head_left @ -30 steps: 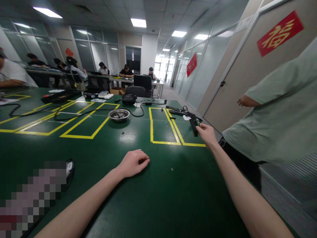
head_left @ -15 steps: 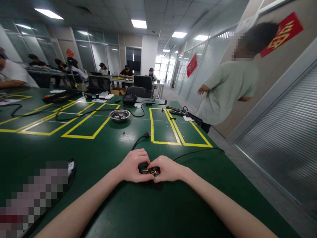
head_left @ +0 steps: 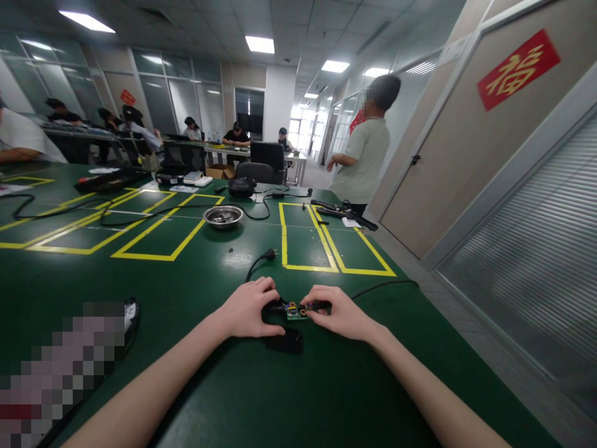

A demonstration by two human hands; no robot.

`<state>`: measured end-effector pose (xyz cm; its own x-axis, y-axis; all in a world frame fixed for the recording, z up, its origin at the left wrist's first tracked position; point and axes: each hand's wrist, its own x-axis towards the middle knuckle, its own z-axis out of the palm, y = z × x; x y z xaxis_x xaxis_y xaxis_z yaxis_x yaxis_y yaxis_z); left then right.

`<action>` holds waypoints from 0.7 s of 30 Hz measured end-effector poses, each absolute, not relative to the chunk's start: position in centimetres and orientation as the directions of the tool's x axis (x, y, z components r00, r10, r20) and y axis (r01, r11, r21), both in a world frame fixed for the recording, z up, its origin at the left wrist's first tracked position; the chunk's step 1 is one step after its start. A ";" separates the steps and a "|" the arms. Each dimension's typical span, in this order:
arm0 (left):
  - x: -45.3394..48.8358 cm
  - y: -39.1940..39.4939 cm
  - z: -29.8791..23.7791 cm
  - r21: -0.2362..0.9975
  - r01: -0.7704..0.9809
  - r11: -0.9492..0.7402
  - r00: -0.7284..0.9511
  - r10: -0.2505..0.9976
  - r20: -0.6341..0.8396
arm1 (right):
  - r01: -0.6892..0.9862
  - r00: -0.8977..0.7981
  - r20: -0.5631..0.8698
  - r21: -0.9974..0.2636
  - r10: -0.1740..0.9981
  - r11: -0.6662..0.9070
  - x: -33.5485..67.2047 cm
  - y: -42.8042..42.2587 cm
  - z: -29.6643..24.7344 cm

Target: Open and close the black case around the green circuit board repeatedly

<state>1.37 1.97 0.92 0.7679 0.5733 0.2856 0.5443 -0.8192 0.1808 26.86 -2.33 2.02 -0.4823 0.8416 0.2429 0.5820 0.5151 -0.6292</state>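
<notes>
Between my hands lies a small green circuit board [head_left: 295, 314] with copper-coloured ring coils on it. A black cable end [head_left: 276, 306] meets its left side, and the curled fingers of my left hand [head_left: 249, 309] close around it. My left thumb reaches down over a black plastic casing piece [head_left: 290, 341] on the table. My right hand [head_left: 342, 312] pinches the right end of the board, where thin wires and a dark part show; the fingers partly cover the exact grip. A black power plug [head_left: 270, 254] lies on its cord just beyond my left hand.
Yellow tape rectangles [head_left: 310, 269] mark the green table [head_left: 224, 392]. Farther off are a metal bowl [head_left: 223, 216] of small parts, a black pouch [head_left: 242, 187] and a long black device [head_left: 345, 214]. A pixelated object [head_left: 65, 367] lies left. One person stands at right; several sit behind.
My hands have drawn apart, the right one shifting right. The circuit board now shows in the open, and the black casing piece lies uncovered below it. The standing person has walked farther away.
</notes>
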 end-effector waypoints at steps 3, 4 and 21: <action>1.5 1.8 0.9 0.177 0.601 -0.779 0.733 0.626 0.268 | 0.555 -0.443 0.286 -0.657 0.850 0.510 26.3 -2.6 1.0; 1.6 1.8 0.9 0.179 0.616 -0.767 0.722 0.640 0.261 | 0.546 -0.436 0.297 -0.663 0.849 0.512 26.0 -2.7 0.8; -0.5 3.7 1.4 0.690 0.401 -0.603 0.736 0.660 0.149 | 0.604 -0.442 0.291 -0.603 0.849 0.521 23.9 -3.4 -0.2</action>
<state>-0.54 3.69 1.42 0.7358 0.6605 0.1495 0.4008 -0.6027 0.6900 23.91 -3.39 -0.17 -0.4419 0.8487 0.2905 0.6042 0.5210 -0.6029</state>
